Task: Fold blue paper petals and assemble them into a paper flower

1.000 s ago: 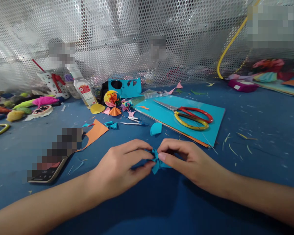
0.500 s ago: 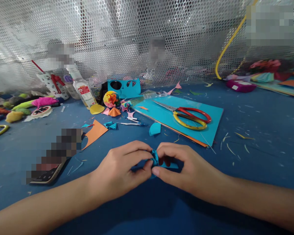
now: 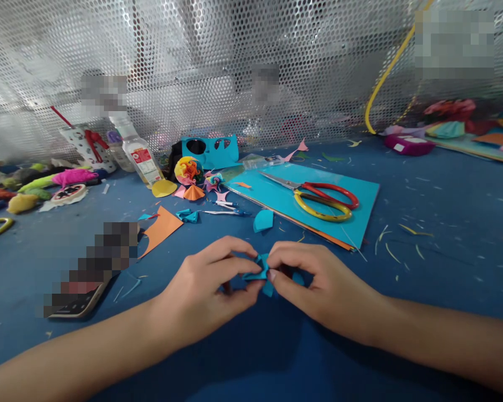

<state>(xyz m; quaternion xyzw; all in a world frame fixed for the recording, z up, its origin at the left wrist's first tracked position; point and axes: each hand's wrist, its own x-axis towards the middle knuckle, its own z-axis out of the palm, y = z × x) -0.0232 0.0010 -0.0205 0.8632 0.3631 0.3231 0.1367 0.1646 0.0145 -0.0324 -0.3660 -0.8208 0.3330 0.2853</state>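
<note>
A small piece of folded blue paper (image 3: pixel 257 269) is held between my two hands, low over the table at the middle of the view. My left hand (image 3: pixel 212 282) pinches its left side with thumb and fingers. The thumb and forefinger of my right hand (image 3: pixel 314 279) grip its right side. Part of the paper is hidden behind the fingers. Just beyond the hands lies a folded blue paper wedge (image 3: pixel 263 221). Scissors (image 3: pixel 324 200) with one red and one yellow handle rest on a stack of coloured paper (image 3: pixel 362 215), blue sheet uppermost.
An orange paper offcut (image 3: pixel 161 226) and a phone (image 3: pixel 92 279) lie at the left. Behind them stand a glue bottle (image 3: pixel 142 159) and a patterned cup (image 3: pixel 84 148). A compass (image 3: pixel 226 212) and a rolled paper flower (image 3: pixel 188 170) are farther back, before a perforated metal screen (image 3: pixel 318 72).
The blue paper has turned between my fingers and now shows a flatter, wider face. My right thumb has shifted slightly up and right. The whole view has moved a little.
</note>
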